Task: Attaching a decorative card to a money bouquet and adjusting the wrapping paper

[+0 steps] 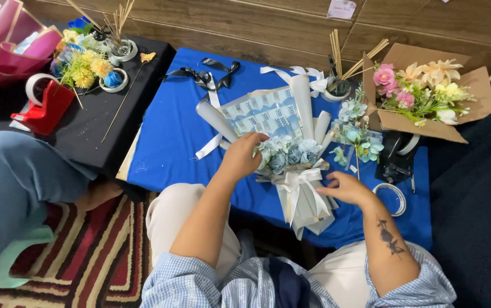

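A bouquet (291, 149) of folded banknotes, pale blue fabric roses and grey wrapping lies on a blue cloth (168, 142), tied with a cream ribbon bow (298, 181). My left hand (241, 155) rests on the bouquet's left side, its fingers touching the roses and the wrapping edge. My right hand (346, 187) sits just right of the bow, fingertips at the ribbon's end. Neither hand lifts the bouquet.
A loose spray of blue flowers (356, 134), a cardboard box of pink and yellow flowers (428, 91), wooden sticks (336, 54), tape rolls (393, 197), black and white ribbons (211, 74). On the left: a red tape dispenser (45, 105), yellow flowers, another person's knee (17, 177).
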